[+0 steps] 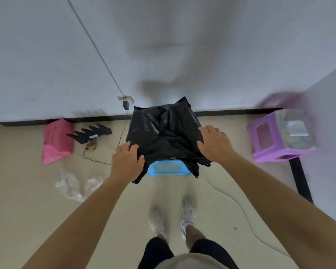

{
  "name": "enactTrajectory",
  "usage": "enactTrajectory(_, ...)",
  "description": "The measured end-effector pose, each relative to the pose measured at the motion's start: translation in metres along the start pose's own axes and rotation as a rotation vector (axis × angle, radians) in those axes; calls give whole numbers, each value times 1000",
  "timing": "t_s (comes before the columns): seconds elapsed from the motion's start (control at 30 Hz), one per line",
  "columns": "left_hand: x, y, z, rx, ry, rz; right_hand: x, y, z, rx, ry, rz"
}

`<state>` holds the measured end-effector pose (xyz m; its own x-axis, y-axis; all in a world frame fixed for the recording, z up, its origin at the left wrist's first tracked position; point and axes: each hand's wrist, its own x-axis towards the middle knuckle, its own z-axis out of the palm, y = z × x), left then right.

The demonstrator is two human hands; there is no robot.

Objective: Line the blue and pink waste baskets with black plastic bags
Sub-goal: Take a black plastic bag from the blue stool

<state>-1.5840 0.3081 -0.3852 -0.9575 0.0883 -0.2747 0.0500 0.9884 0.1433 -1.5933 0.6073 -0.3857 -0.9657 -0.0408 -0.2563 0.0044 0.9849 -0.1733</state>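
Note:
The blue waste basket (168, 168) stands on the floor in front of my feet, near the wall. A black plastic bag (163, 133) is draped over its top and hides most of it; only the near blue side shows. My left hand (127, 162) grips the bag's left edge at the basket's near-left corner. Over the bag's right edge lies my right hand (214, 144), fingers curled down on the plastic. The pink waste basket (56, 140) sits to the left against the wall, with no black bag on it.
A purple plastic stool (279, 136) with a packet on top stands at the right by the wall. A black router (89, 133) and its cable (122, 133) lie between the baskets. Crumpled clear plastic (74, 185) lies on the floor at the left.

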Motion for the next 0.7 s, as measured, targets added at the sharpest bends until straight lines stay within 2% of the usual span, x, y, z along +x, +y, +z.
enactTrajectory(0.2,46,-15,136,20,-114,-19,48,-8,144,-8,-132,-1)
enactTrajectory(0.4,94,-39,241,77,-126,-13,65,-5,252,-56,-93,118)
enactTrajectory(0.53,111,-49,241,4,9,-58,80,-4,248,-22,74,141)
enactTrajectory(0.7,121,-39,168,-142,200,-58,93,-23,171,26,270,202)
